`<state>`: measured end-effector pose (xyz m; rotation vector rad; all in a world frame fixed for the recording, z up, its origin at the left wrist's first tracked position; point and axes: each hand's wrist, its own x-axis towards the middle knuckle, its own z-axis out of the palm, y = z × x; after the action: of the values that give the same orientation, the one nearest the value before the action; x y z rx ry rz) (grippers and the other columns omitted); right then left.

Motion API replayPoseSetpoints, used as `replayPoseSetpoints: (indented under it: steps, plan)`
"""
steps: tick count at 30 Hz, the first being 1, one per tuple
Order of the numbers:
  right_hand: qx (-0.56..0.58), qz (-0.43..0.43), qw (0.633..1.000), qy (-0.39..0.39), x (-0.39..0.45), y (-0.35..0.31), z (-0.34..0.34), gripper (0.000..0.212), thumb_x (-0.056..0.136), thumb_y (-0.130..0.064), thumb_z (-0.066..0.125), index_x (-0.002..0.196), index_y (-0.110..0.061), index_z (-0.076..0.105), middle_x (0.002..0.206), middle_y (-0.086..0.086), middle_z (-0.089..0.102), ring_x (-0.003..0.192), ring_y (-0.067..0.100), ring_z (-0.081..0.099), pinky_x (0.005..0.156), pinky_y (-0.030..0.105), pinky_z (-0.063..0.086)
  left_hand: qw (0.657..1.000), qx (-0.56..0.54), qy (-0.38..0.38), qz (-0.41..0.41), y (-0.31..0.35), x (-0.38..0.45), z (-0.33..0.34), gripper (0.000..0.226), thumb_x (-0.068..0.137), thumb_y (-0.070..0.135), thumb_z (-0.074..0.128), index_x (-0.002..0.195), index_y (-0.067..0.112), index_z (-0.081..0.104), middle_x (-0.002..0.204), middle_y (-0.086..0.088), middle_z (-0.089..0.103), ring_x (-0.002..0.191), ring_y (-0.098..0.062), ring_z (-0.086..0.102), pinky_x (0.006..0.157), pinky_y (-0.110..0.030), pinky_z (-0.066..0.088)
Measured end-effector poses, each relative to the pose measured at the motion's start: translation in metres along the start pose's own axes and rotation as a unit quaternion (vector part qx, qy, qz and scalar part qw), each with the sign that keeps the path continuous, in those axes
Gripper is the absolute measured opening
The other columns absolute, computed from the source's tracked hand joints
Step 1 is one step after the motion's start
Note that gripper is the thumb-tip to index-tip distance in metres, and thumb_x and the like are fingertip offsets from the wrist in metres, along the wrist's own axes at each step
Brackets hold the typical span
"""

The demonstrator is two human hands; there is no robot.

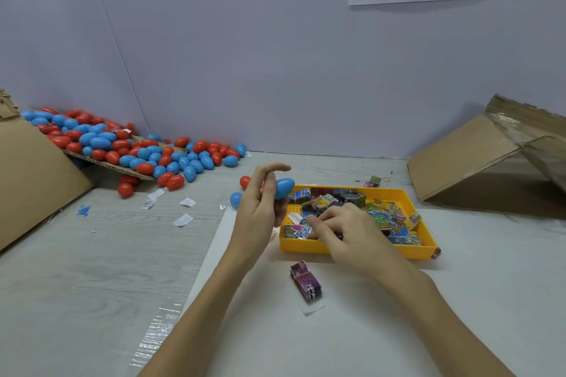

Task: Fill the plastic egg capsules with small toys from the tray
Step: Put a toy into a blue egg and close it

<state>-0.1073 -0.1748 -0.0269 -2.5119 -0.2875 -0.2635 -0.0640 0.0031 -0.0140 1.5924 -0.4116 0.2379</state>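
the left hand grips a light, slick, rigid blue egg round its middle while the right hand, fingers curled, pinches among small toys in the yellow tray.

Two hands: a left hand and a right hand. One yellow tray of small toy packets, too jumbled to count. One purple packet lies outside. Two cardboard boxes. Dozens of red and blue eggs, too many to count.
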Motion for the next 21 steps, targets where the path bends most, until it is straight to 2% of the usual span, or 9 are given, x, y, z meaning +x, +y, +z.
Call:
replayPoseSetpoints:
  steps: [3,6,9,11,16,18,21]
  plan:
    - [0.032,0.008,0.999,0.027,0.0003,-0.0017,-0.0005,0.038,0.101,-0.046,0.054,0.099,-0.022,0.083,0.102,-0.008,0.068,0.099,0.009,0.055,0.083,0.022,0.043,1.0,-0.002,-0.018,0.002,0.0023,-0.0007,0.0015,0.027,0.11,0.033,0.038,0.116,0.022,0.062,0.065,0.005,0.053,0.058,-0.009,0.05,0.051,-0.022,0.044]
    - [0.045,0.018,0.997,0.058,0.0016,-0.0022,-0.0035,0.01,0.095,-0.025,0.073,0.1,-0.022,0.081,0.096,-0.009,0.069,0.089,0.005,0.061,0.074,0.011,0.046,1.0,0.002,-0.022,0.003,0.0002,-0.0001,0.0015,0.029,0.11,0.03,0.043,0.108,0.013,0.066,0.068,0.008,0.057,0.06,-0.007,0.052,0.053,-0.02,0.046]
    - [0.082,0.047,0.991,0.099,0.0014,-0.0004,-0.0042,0.018,0.091,-0.015,0.077,0.106,-0.025,0.075,0.092,-0.012,0.068,0.086,0.001,0.062,0.07,0.006,0.046,1.0,0.021,-0.011,-0.01,-0.0023,0.0001,0.0012,0.029,0.109,0.03,0.044,0.106,0.015,0.068,0.07,0.012,0.06,0.063,-0.004,0.056,0.056,-0.02,0.049]
    - [0.087,0.067,0.986,0.126,0.0015,0.0008,-0.0031,0.021,0.091,-0.016,0.077,0.111,-0.022,0.072,0.089,-0.01,0.066,0.082,0.001,0.061,0.069,0.006,0.047,0.999,0.027,-0.004,-0.021,-0.0026,0.0003,0.0009,0.029,0.109,0.031,0.044,0.105,0.016,0.069,0.07,0.012,0.061,0.064,-0.004,0.057,0.057,-0.02,0.05]
    - [0.075,0.063,0.982,0.158,-0.0003,-0.0019,-0.0003,0.008,0.093,-0.026,0.076,0.094,-0.018,0.077,0.082,-0.01,0.069,0.077,0.001,0.062,0.065,0.007,0.046,0.999,0.027,0.003,-0.041,-0.0022,0.001,-0.0003,0.029,0.109,0.03,0.045,0.104,0.017,0.07,0.07,0.012,0.064,0.064,-0.004,0.06,0.056,-0.02,0.051]
    - [0.081,0.053,0.979,0.179,-0.001,-0.0027,0.0004,0.01,0.092,-0.027,0.076,0.093,-0.017,0.079,0.086,-0.008,0.07,0.077,0.001,0.061,0.066,0.006,0.046,0.999,0.029,0.001,-0.043,-0.0009,0.0004,0.0002,0.029,0.109,0.031,0.045,0.105,0.018,0.07,0.07,0.013,0.065,0.063,-0.005,0.061,0.055,-0.019,0.051]
    - [0.076,0.041,0.975,0.203,-0.0009,-0.0037,-0.0007,0.014,0.095,-0.023,0.072,0.101,-0.014,0.081,0.098,-0.006,0.067,0.083,-0.003,0.059,0.072,0.003,0.046,0.999,0.03,-0.007,-0.04,0.0001,-0.0005,0.0009,0.029,0.109,0.031,0.045,0.107,0.016,0.069,0.073,0.009,0.068,0.062,-0.007,0.063,0.054,-0.019,0.051]
